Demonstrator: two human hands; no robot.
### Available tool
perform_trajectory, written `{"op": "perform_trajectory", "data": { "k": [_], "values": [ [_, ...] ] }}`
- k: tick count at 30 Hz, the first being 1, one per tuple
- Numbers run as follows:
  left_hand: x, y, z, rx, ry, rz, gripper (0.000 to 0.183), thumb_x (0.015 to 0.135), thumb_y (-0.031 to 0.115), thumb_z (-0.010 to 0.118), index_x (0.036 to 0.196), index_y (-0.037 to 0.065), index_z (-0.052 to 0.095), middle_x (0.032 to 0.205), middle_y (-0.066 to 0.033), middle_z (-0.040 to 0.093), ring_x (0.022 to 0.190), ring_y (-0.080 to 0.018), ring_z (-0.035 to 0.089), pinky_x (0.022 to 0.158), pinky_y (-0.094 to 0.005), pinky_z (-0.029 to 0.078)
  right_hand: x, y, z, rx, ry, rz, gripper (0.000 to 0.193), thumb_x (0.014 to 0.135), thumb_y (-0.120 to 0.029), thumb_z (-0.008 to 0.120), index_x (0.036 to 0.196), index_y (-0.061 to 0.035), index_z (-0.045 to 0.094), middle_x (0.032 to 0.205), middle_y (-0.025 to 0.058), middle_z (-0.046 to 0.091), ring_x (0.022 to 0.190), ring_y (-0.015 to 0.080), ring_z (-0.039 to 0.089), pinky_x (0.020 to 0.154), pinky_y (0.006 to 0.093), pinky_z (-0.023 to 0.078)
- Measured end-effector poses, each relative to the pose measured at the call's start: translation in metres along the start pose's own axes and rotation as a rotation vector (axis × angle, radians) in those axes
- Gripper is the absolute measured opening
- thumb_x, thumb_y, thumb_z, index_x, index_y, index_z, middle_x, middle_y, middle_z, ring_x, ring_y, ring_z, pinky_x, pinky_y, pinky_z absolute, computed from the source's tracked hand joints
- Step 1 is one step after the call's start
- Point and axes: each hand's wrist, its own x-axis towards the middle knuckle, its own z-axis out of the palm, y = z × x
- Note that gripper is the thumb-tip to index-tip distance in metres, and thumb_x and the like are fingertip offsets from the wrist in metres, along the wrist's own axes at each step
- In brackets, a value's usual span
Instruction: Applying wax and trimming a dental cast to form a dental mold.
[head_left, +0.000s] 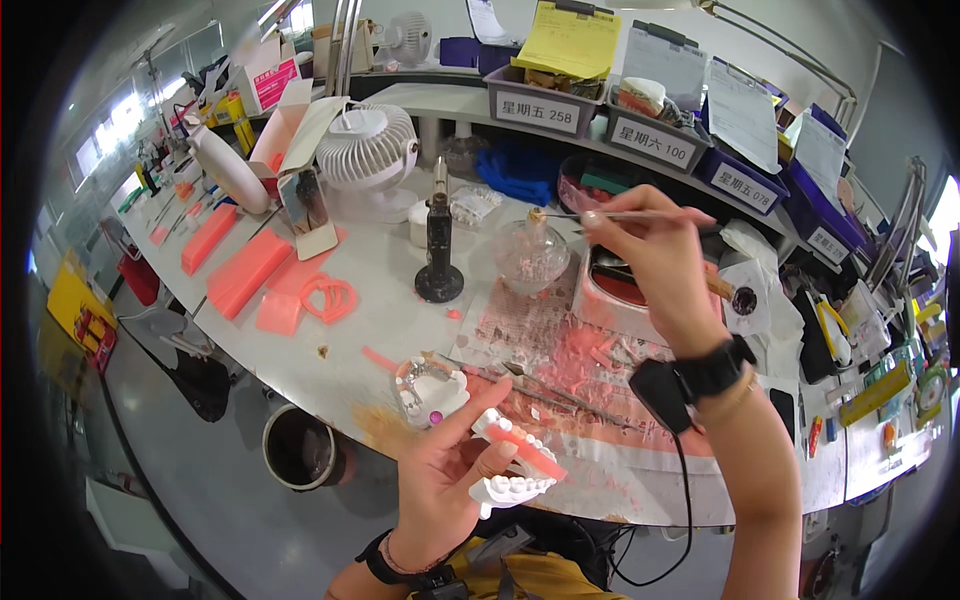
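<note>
My left hand [436,490] is closed around a white plaster dental model [512,490] with a band of pink wax [535,456] along its teeth, near the table's front edge. Pinched in my right hand [655,265] is a thin metal wax tool [648,215], pointing left. Its tip is at the wick of a round glass spirit lamp [530,262]; whether a flame burns there I cannot tell. Just beyond my left hand, a second plaster model [432,395] with a metal framework lies on the table. Another slim metal instrument [570,398] rests on the stained paper.
Pink wax sheets [248,270] lie at the left, near a white fan [366,150]. A black burner [438,250] stands mid-table. Wax scraps [590,350] cover the paper on the right. Labelled trays [540,108] line the back shelf. A bin [300,450] stands below the front edge.
</note>
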Motion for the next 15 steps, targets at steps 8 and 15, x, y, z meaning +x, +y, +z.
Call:
{"op": "perform_trajectory", "data": {
  "k": [8, 15],
  "values": [
    [-0.005, 0.000, 0.005, 0.092, 0.053, 0.023, 0.035, 0.093, 0.009, 0.068, 0.121, -0.006, 0.055, 0.096, -0.0155, 0.070, 0.078, -0.0164, 0.069, 0.064, -0.0255, 0.055, -0.145, -0.066, -0.017, 0.344, -0.197, 0.048, 0.016, 0.089, 0.006, 0.066, 0.100, 0.0074, 0.055, 0.100, 0.0233, 0.071, 0.093, 0.0295, 0.072, 0.082, 0.0405, 0.061],
    [-0.003, -0.004, 0.018, 0.087, -0.048, 0.014, 0.035, 0.091, 0.001, 0.068, 0.123, -0.007, 0.056, 0.088, -0.0117, 0.070, 0.073, -0.0133, 0.068, 0.066, -0.0234, 0.057, -0.183, -0.055, -0.023, -0.116, -0.314, -0.208, 0.021, 0.078, 0.004, 0.079, 0.087, -0.0001, 0.060, 0.092, 0.0236, 0.072, 0.096, 0.0352, 0.072, 0.082, 0.0410, 0.061]
  ]
}}
